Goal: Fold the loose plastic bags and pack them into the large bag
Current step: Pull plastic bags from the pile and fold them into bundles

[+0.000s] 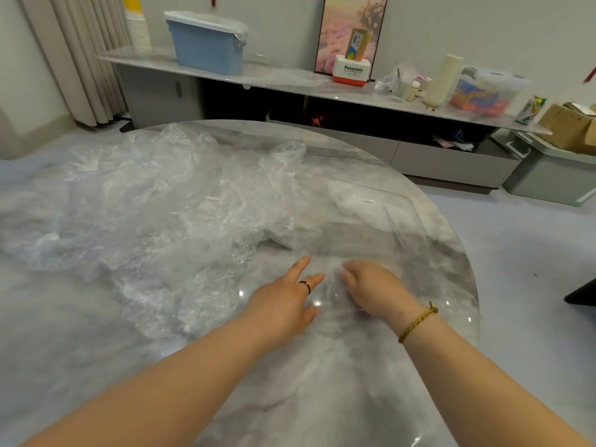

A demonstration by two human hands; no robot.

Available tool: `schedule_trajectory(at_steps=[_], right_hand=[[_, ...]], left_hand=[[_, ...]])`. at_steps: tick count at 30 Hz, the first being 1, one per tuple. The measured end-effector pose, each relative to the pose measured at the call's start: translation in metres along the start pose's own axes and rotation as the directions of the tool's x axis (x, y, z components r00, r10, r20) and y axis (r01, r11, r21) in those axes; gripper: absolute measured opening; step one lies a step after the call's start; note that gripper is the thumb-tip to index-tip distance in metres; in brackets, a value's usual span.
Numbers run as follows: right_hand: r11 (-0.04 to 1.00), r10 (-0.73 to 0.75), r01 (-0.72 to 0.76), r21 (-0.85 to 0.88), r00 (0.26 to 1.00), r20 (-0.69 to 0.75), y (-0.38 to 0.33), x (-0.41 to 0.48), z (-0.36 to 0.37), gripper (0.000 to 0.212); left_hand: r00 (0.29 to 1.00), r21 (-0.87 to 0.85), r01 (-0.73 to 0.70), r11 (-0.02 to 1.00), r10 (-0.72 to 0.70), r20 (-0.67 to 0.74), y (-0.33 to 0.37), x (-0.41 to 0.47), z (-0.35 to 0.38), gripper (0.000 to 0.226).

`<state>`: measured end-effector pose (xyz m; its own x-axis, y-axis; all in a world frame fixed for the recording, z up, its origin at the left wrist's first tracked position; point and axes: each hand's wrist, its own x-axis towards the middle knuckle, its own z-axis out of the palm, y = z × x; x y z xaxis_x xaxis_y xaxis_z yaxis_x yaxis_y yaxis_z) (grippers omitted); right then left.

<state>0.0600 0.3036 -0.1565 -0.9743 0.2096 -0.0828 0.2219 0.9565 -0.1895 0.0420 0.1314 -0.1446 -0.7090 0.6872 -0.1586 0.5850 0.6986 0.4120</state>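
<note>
Where the round marble table (325, 385) curves off at your right, its near top lies bare. Your left hand (283, 304) rests with fingers straight and spread on a flat clear bag (348, 233). Your right hand (374, 285) bends its fingers onto the same film, and whether it grips cannot be told. The heap of loose plastic bags (161, 214) fills the left and far side, just beside your left hand. The flat bag's small label (367, 201) is unreadable. On the far shelf (290, 77), a box (351, 71) reads "Panasonic".

I see soft, even indoor light, small glare spots on the desk (338, 366), slight overall blur, edges bending wide-angle.
</note>
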Motion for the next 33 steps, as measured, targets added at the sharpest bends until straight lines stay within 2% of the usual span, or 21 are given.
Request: schedule_trajectory(at_steps=[2, 4, 8, 11, 13, 18, 19, 23, 25, 28, 33], right_hand=[[0.999, -0.022, 0.024, 0.047, 0.999, -0.043, -0.003, -0.015, -0.004, 0.031], [0.997, -0.056, 0.065, 0.047, 0.985, -0.162, -0.012, -0.031, -0.01, 0.026], [0.981, -0.153, 0.188, 0.043, 0.896, -0.417, -0.049, -0.057, -0.017, 0.031], [0.94, -0.304, 0.334, 0.07, 0.912, -0.274, -0.088, -0.067, -0.011, 0.026], [0.93, -0.351, 0.367, 0.037, 0.911, -0.218, -0.115, -0.072, 0.001, 0.03], [0.935, -0.338, 0.352, 0.036, 0.919, -0.205, -0.157, -0.07, 0.04, 0.053], [0.934, -0.333, 0.349, 0.073, 0.928, -0.166, -0.162, -0.069, 0.043, 0.053], [0.945, -0.309, 0.32, 0.064, 0.94, -0.144, -0.172, -0.06, 0.052, 0.037], [0.951, -0.274, 0.289, 0.111, 0.952, -0.136, -0.171, -0.055, 0.052, 0.028], [0.941, -0.158, 0.203, 0.273, 0.972, -0.175, -0.165, -0.049, 0.052, 0.03], [0.816, 0.012, 0.116, 0.566, 0.976, -0.217, -0.155, -0.049, 0.023, 0.025]], left_hand=[[1.0, 0.039, -0.001, 0.999, 0.002, -0.025, -0.004, -0.01, -0.004, 0.055], [0.999, 0.064, -0.009, 0.998, 0.012, -0.047, -0.01, -0.024, -0.01, 0.054], [0.993, 0.077, 0.012, 0.997, -0.003, -0.114, -0.035, -0.057, -0.02, 0.042], [0.987, 0.037, 0.094, 0.995, -0.088, -0.137, -0.055, -0.079, -0.029, 0.034], [0.976, -0.021, 0.149, 0.989, -0.15, -0.156, -0.066, -0.089, -0.034, 0.032], [0.962, -0.057, 0.231, 0.971, -0.236, -0.135, -0.099, -0.107, -0.031, 0.035], [0.962, -0.059, 0.242, 0.968, -0.248, -0.116, -0.106, -0.109, -0.028, 0.036], [0.976, -0.04, 0.202, 0.979, -0.204, -0.078, -0.125, -0.115, -0.016, 0.039], [0.983, -0.012, 0.159, 0.987, -0.159, -0.087, -0.127, -0.114, -0.015, 0.04], [0.981, 0.015, 0.135, 0.991, -0.132, -0.142, -0.126, -0.112, -0.016, 0.041], [0.923, -0.07, 0.14, 0.988, -0.155, -0.352, -0.114, -0.11, -0.03, 0.04]])
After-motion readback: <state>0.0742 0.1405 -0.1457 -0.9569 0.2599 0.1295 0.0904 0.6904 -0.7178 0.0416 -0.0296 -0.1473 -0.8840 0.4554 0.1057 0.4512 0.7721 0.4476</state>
